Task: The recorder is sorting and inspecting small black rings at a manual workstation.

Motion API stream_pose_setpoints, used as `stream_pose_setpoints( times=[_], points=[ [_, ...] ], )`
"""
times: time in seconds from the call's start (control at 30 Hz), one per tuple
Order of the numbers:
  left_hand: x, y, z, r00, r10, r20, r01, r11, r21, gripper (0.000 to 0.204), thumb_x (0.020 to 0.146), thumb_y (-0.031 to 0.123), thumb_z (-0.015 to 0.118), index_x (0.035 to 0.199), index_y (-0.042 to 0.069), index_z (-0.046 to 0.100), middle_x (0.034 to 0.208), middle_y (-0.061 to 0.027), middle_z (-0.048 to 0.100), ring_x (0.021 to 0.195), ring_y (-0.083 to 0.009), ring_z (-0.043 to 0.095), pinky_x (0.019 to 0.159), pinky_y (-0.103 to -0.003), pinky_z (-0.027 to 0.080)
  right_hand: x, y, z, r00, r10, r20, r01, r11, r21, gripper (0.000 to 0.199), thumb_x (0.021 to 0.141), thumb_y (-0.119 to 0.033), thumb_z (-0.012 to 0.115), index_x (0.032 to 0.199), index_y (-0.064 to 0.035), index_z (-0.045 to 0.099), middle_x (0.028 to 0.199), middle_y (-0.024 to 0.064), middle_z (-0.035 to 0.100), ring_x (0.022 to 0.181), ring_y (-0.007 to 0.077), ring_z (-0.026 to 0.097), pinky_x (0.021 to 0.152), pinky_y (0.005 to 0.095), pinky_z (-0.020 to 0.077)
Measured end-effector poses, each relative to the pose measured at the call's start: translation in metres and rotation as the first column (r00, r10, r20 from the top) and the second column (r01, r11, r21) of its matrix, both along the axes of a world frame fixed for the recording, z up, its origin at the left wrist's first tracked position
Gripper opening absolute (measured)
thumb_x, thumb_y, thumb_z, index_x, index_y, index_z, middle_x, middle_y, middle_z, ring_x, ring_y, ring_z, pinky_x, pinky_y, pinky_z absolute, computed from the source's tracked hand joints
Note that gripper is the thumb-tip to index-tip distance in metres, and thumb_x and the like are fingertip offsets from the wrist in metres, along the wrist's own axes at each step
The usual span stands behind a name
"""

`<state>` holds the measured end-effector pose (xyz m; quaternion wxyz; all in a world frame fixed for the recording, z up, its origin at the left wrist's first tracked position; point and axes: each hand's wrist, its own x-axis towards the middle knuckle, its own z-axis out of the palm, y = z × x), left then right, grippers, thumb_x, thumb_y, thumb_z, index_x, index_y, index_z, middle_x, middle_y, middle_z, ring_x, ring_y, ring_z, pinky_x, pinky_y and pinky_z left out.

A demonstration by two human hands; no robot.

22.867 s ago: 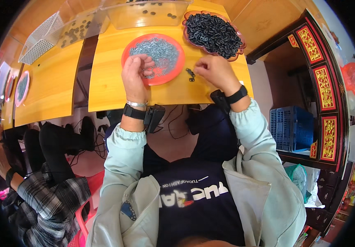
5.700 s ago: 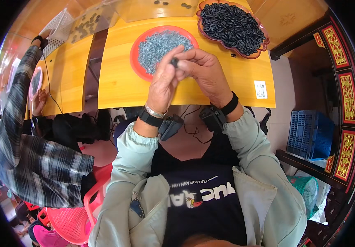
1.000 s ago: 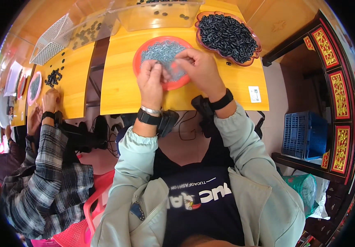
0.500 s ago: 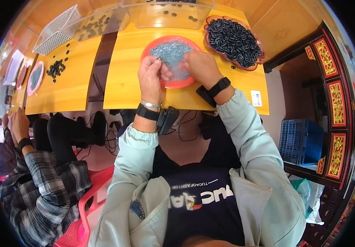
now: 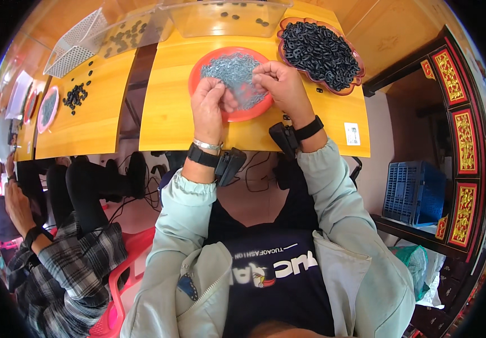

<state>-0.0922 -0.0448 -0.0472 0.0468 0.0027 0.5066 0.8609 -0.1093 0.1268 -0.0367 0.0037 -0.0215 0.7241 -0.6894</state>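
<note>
A round red plate (image 5: pixel 195 70) on the yellow table holds a heap of small silvery metal pieces (image 5: pixel 232 66). My left hand (image 5: pixel 209 104) is over the plate's near left part, thumb and forefinger pinched together. My right hand (image 5: pixel 281 84) is at the plate's right edge, its thumb and fingertips also closed in a pinch. Whatever either pinch holds is too small to make out. To the right of the plate stands a reddish scalloped tray (image 5: pixel 359 66) full of small black ring-like parts (image 5: pixel 320 56).
Clear plastic bins (image 5: pixel 226 22) and a white perforated basket (image 5: pixel 77 45) stand at the back. On the left table lie loose black pieces (image 5: pixel 75 97) beside a pink plate (image 5: pixel 56 112). A co-worker's arm (image 5: pixel 65 253) is at left. A blue crate (image 5: pixel 412 191) sits at right.
My right hand has shifted a little to the right, its wrist turning outward. My left hand stays nearly in place. The co-worker's hand at left has moved down.
</note>
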Motion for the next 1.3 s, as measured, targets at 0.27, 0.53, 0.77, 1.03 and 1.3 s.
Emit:
stream_pose_setpoints(
  times=[0.27,0.53,0.77,1.03,1.3],
  points=[
    [0.007,0.005,0.005,1.000,-0.006,0.003,0.006,1.000,-0.028,0.007,0.089,0.010,0.043,0.088,0.005,0.049,0.068,-0.0055,0.056,0.057,-0.0135,0.055,0.052,-0.022,0.044,0.006,0.005,0.003,0.999,0.036,0.001,-0.036,0.998,-0.046,0.015,0.086,-0.010,0.057,0.095,0.0011,0.057,0.081,0.0048,0.062,0.067,0.0095,0.059,0.062,0.0214,0.0484],
    [0.014,0.013,0.008,1.000,-0.019,-0.021,0.018,0.999,-0.043,0.008,0.088,0.010,0.044,0.089,0.004,0.049,0.076,-0.0078,0.059,0.063,-0.0144,0.058,0.057,-0.023,0.045,0.013,0.003,0.006,0.995,0.101,0.005,-0.100,0.990,-0.101,0.014,0.088,-0.014,0.054,0.093,-0.0017,0.057,0.080,0.0022,0.061,0.067,0.0073,0.056,0.062,0.0201,0.0468],
    [0.022,0.020,0.015,0.998,-0.046,-0.040,0.044,0.998,-0.044,0.009,0.088,0.011,0.045,0.090,0.003,0.050,0.077,-0.0089,0.060,0.065,-0.0150,0.058,0.058,-0.023,0.045,0.023,0.001,0.016,0.991,0.133,-0.007,-0.132,0.974,-0.183,0.014,0.087,-0.013,0.053,0.092,-0.0004,0.056,0.077,0.0042,0.060,0.064,0.0083,0.055,0.060,0.0221,0.0471],
    [0.031,0.030,0.020,1.000,0.021,-0.002,-0.021,0.999,0.049,0.007,0.088,0.009,0.047,0.085,0.003,0.050,0.066,-0.0029,0.053,0.054,-0.0106,0.049,0.051,-0.021,0.040,0.038,-0.016,0.017,0.997,0.083,-0.010,-0.081,0.935,-0.346,0.010,0.088,-0.014,0.055,0.092,-0.0048,0.057,0.078,-0.0014,0.058,0.067,0.0052,0.053,0.062,0.0192,0.0445],
    [0.035,0.035,0.023,0.998,0.066,0.005,-0.066,0.993,0.102,0.005,0.088,0.008,0.047,0.084,0.005,0.047,0.067,-0.0021,0.051,0.054,-0.0085,0.046,0.050,-0.020,0.038,0.044,-0.025,0.016,0.999,0.032,-0.021,-0.037,0.912,-0.409,0.007,0.088,-0.011,0.054,0.091,-0.0045,0.056,0.075,-0.0026,0.056,0.065,0.0033,0.052,0.060,0.0169,0.0428]
  ],
)
